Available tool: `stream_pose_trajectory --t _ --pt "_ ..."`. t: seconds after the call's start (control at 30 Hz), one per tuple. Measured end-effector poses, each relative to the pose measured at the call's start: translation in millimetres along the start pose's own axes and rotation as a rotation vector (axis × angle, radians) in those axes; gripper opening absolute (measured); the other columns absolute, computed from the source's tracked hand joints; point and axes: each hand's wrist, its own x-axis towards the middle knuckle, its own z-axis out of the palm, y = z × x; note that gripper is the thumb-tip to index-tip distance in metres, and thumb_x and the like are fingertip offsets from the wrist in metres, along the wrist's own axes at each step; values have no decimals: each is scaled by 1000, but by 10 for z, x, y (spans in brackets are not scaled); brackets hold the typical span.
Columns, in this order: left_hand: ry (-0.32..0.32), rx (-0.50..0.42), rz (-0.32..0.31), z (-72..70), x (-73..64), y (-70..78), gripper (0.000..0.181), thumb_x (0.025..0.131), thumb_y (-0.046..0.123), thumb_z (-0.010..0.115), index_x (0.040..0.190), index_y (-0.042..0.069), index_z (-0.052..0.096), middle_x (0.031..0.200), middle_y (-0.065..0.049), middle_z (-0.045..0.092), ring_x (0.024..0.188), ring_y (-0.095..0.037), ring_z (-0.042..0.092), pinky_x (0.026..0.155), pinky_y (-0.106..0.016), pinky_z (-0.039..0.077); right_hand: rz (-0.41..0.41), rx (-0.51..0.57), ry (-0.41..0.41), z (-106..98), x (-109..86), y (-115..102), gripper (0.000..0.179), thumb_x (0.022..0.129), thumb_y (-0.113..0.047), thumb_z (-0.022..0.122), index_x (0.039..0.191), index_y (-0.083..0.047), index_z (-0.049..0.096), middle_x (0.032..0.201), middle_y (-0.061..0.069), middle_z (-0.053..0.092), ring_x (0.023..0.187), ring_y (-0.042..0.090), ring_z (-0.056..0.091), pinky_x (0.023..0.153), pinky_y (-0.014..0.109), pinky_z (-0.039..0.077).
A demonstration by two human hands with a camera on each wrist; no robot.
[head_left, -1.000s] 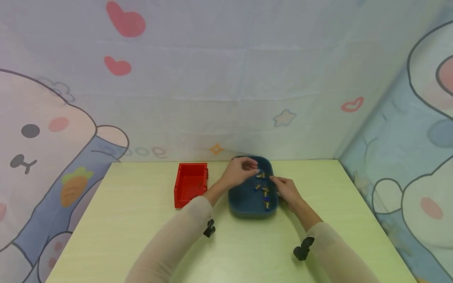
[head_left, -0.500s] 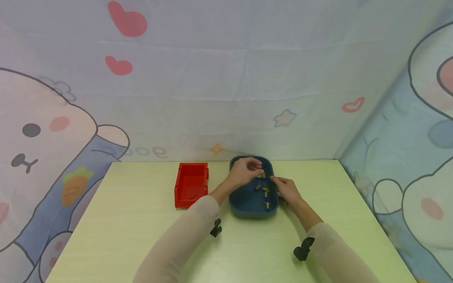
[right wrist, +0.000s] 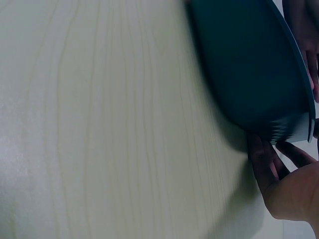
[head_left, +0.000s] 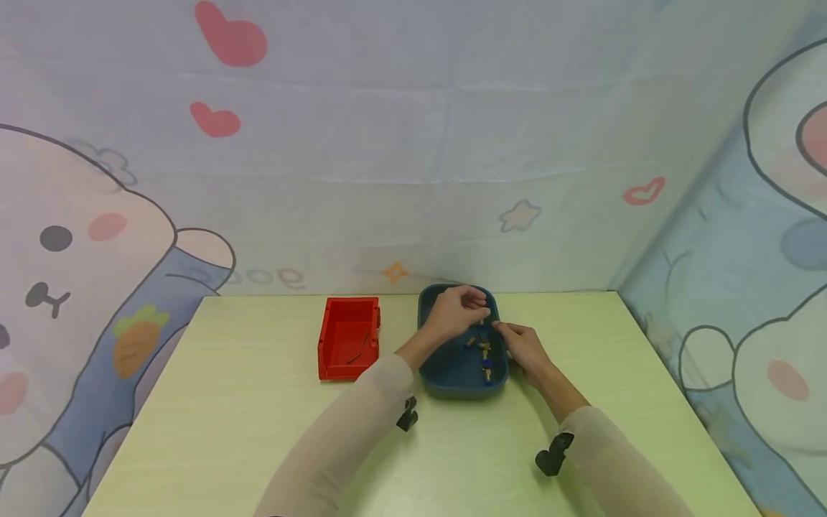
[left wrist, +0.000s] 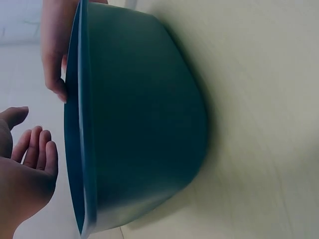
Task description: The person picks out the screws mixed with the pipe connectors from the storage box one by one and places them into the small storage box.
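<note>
A dark blue plastic basin (head_left: 452, 366) stands at the back middle of the table. Several small brass fittings (head_left: 486, 352) with blue parts lie along its right side. Over its far half hovers my left hand (head_left: 457, 310), nothing visible in its grasp; thumb and fingers are apart in the left wrist view, the palm (left wrist: 30, 174) just above the rim. My right hand (head_left: 525, 348) holds the basin's right side, thumb at the rim. In the right wrist view its fingers (right wrist: 261, 157) lie under the outer wall. Part of the fittings is hidden behind my left hand.
A red plastic bin (head_left: 334, 345) with a few thin metal pieces (head_left: 359, 350) in it stands left of the basin. Behind the table hangs a printed cloth (head_left: 413, 179). The pale wooden table (head_left: 258, 402) extends to both sides.
My left hand has moved to the right over the basin, toward the fittings and my right hand. My right hand has stayed on the basin's side.
</note>
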Motion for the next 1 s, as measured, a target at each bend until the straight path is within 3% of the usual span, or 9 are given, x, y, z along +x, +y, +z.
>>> stream_pose_trajectory --t 0.6,1.0 --pt "3 24 -110 167 75 -167 26 98 13 78 122 3 74 109 -5 77 100 -18 73 90 -32 59 -1 -20 13 -9 1 5 60 109 -42 55 148 4 58 154 24 53 143 41 50 117 57 41" --pt "6 79 -151 233 76 -261 23 93 8 82 114 3 77 102 -4 79 93 -16 74 86 -28 59 -2 -12 31 18 -16 -19 60 109 -42 56 147 4 58 152 23 56 140 41 53 117 56 41"
